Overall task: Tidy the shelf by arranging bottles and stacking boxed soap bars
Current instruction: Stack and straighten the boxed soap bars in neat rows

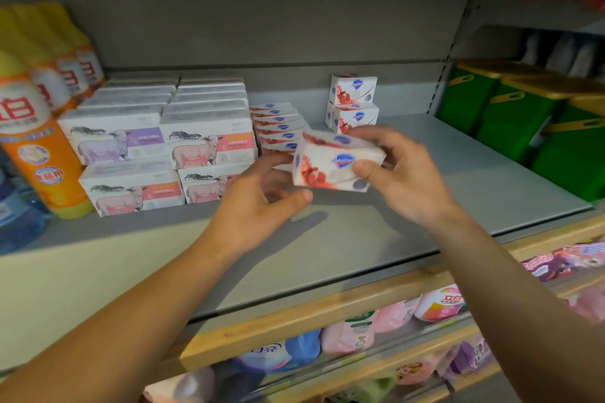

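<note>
My right hand (pixel 397 173) grips a white boxed soap bar (pixel 330 167) with red fruit print, held above the grey shelf (pixel 360 239). A second similar box seems to sit on top of it. My left hand (pixel 262 203) is open just left of and below the box, fingers spread, not clearly touching it. Behind stands a row of the same red-print soap boxes (pixel 278 124). Three more such boxes (pixel 353 105) are stacked at the back. Larger sheep-print soap boxes (pixel 157 141) are stacked to the left. Orange and yellow bottles (pixel 39 114) line the far left.
Green tubs with yellow lids (pixel 530 121) fill the neighbouring shelf on the right. A blue bottle (pixel 19 219) stands at the far left edge. Below the wooden shelf lip (pixel 311 314) lie pink, blue and purple pouches and bottles.
</note>
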Motion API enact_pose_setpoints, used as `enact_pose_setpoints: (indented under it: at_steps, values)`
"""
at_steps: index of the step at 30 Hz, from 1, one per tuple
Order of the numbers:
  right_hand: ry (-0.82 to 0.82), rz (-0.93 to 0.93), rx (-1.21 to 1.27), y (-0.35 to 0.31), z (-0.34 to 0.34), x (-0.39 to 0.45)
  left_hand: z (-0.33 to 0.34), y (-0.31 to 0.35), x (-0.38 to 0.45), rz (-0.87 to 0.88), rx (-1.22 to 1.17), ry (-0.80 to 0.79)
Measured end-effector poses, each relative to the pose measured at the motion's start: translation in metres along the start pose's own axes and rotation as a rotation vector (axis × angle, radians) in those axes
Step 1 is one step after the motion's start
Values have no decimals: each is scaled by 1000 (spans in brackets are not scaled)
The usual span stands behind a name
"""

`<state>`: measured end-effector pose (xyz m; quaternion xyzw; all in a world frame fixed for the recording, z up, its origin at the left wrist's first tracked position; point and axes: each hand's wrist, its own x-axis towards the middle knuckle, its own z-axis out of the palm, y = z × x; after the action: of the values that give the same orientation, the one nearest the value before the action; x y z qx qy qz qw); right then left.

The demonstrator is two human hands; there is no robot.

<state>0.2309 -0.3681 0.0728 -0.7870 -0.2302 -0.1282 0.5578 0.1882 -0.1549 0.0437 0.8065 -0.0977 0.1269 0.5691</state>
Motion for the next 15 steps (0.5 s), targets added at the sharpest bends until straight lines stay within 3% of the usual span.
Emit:
enact_pose_setpoints:
  at_steps: [2, 6, 9, 15]
  values:
    - [61, -43, -62, -5, -5, 20, -1, -8, 0, 4, 216, -35]
    - [77, -48, -219, 3, 12, 71, 0, -13, -6, 200, 608, -219]
    - [15, -67, -245, 11, 38, 101, 2, -16, -6, 245, 701, -303]
    - [-90, -31, -258, 31, 68, 143, 1, -21, -2, 256, 684, -295]
